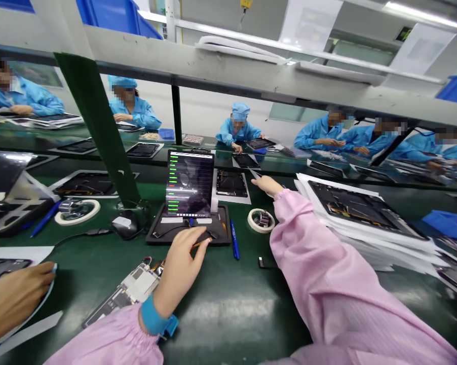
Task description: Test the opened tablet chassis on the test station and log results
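My left hand (pixel 185 263) is closed in a pinch on a thin flat cable end at the front edge of the black test fixture (pixel 163 230). An upright tablet screen (pixel 189 183) with green bars stands in that fixture. Under my left wrist lies an opened device (pixel 125 294) with its circuit board showing. My right hand (pixel 266 185) reaches far forward in a pink sleeve, fingers stretched toward the white tray (pixel 231 198) holding an open tablet shell. A blue wrist strap (pixel 152 317) circles my left wrist.
A blue pen (pixel 234 239) and a tape roll (pixel 260 220) lie right of the fixture; a small black part (pixel 265 262) sits nearer. A stack of trays (pixel 365 218) fills the right. A mouse (pixel 125 225), another tape roll (pixel 77 210) and a co-worker's hand (pixel 15 299) are left. Workers in blue sit across.
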A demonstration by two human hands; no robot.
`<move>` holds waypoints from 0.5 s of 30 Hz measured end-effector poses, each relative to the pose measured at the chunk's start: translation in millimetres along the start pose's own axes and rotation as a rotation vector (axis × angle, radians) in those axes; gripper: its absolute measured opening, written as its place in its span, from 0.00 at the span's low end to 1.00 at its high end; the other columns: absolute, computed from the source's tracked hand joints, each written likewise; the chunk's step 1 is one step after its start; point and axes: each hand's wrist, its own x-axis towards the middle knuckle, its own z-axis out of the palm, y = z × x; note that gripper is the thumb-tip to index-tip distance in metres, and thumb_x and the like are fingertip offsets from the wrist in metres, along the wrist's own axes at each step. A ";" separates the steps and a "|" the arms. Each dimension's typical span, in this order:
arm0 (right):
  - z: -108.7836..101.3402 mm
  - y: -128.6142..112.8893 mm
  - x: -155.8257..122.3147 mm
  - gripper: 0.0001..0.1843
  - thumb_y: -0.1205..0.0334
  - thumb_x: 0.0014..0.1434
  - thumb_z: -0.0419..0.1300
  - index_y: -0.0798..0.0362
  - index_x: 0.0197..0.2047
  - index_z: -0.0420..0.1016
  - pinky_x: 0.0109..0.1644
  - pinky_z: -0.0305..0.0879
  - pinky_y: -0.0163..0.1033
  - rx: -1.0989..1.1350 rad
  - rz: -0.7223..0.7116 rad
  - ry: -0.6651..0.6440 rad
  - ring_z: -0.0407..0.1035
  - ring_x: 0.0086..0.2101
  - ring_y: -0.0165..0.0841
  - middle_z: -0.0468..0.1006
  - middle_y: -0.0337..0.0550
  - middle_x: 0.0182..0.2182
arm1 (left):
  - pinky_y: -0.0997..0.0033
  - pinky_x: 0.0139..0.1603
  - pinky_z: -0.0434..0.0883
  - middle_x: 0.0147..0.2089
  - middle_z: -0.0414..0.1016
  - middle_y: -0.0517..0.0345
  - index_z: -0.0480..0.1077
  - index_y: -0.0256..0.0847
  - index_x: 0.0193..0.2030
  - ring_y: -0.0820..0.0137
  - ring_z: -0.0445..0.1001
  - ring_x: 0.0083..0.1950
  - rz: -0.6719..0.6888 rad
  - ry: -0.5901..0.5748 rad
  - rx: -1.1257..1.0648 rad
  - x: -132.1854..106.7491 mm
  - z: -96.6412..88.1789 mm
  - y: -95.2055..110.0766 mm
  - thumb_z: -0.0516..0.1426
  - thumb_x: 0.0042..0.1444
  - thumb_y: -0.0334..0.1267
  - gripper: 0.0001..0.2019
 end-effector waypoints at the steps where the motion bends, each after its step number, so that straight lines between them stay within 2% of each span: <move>1: -5.2 -0.8 -9.3 0.18 0.52 0.62 0.58 0.60 0.43 0.75 0.47 0.69 0.45 0.018 -0.031 -0.010 0.72 0.41 0.38 0.77 0.51 0.41 | 0.54 0.65 0.60 0.55 0.74 0.51 0.73 0.43 0.51 0.60 0.67 0.59 0.046 0.012 0.000 -2.2 2.8 2.0 0.54 0.59 0.43 0.16; 3: -15.6 0.9 -33.2 0.20 0.49 0.61 0.58 0.59 0.38 0.78 0.45 0.68 0.45 0.055 -0.111 -0.039 0.74 0.39 0.41 0.79 0.51 0.36 | 0.55 0.66 0.59 0.56 0.74 0.52 0.73 0.44 0.51 0.61 0.68 0.60 0.061 -0.053 -0.072 -4.5 11.9 9.6 0.53 0.60 0.44 0.15; 5: -24.2 7.0 -60.6 0.20 0.47 0.60 0.59 0.56 0.35 0.80 0.45 0.67 0.44 0.080 -0.195 -0.095 0.74 0.38 0.42 0.80 0.48 0.34 | 0.56 0.63 0.63 0.54 0.75 0.50 0.74 0.43 0.49 0.61 0.70 0.58 -0.021 -0.193 -0.248 -1.4 26.6 22.7 0.53 0.60 0.47 0.16; 7: -30.1 16.5 -86.6 0.18 0.47 0.57 0.60 0.54 0.36 0.80 0.47 0.67 0.43 0.104 -0.289 -0.172 0.74 0.39 0.42 0.81 0.45 0.36 | 0.57 0.59 0.68 0.54 0.74 0.45 0.73 0.39 0.48 0.60 0.71 0.56 -0.191 -0.333 -0.523 10.3 46.0 40.4 0.54 0.59 0.50 0.19; 9: -33.1 27.6 -107.7 0.19 0.48 0.56 0.61 0.54 0.42 0.80 0.50 0.67 0.44 0.139 -0.390 -0.229 0.74 0.43 0.43 0.80 0.46 0.42 | 0.59 0.55 0.71 0.55 0.72 0.39 0.69 0.35 0.52 0.59 0.73 0.54 -0.423 -0.416 -0.848 29.9 68.9 59.0 0.54 0.58 0.54 0.24; 10: -33.5 32.9 -116.3 0.20 0.48 0.56 0.61 0.54 0.45 0.79 0.52 0.66 0.45 0.153 -0.446 -0.245 0.73 0.45 0.44 0.79 0.47 0.45 | 0.61 0.54 0.71 0.55 0.72 0.37 0.68 0.33 0.53 0.60 0.74 0.53 -0.529 -0.427 -0.985 41.3 81.2 67.3 0.55 0.58 0.55 0.26; 12: -32.7 41.4 -131.4 0.22 0.48 0.57 0.60 0.53 0.49 0.77 0.55 0.65 0.47 0.148 -0.567 -0.284 0.70 0.49 0.44 0.77 0.47 0.49 | 0.62 0.50 0.74 0.51 0.72 0.36 0.67 0.32 0.51 0.61 0.77 0.47 -0.699 -0.350 -1.160 63.7 106.2 79.3 0.55 0.58 0.54 0.25; 14: -29.6 45.9 -148.4 0.21 0.51 0.59 0.57 0.53 0.52 0.75 0.57 0.64 0.49 0.084 -0.660 -0.324 0.69 0.52 0.45 0.76 0.48 0.51 | 0.63 0.45 0.75 0.42 0.75 0.42 0.69 0.32 0.45 0.64 0.78 0.39 -0.726 -0.281 -1.233 80.7 128.9 83.8 0.55 0.59 0.48 0.18; 15: -27.3 46.5 -159.5 0.21 0.54 0.59 0.58 0.54 0.53 0.74 0.58 0.63 0.51 0.035 -0.682 -0.304 0.68 0.53 0.46 0.74 0.50 0.52 | 0.64 0.43 0.75 0.37 0.75 0.46 0.69 0.32 0.40 0.66 0.77 0.35 -0.725 -0.241 -1.231 86.3 137.9 83.7 0.56 0.59 0.42 0.13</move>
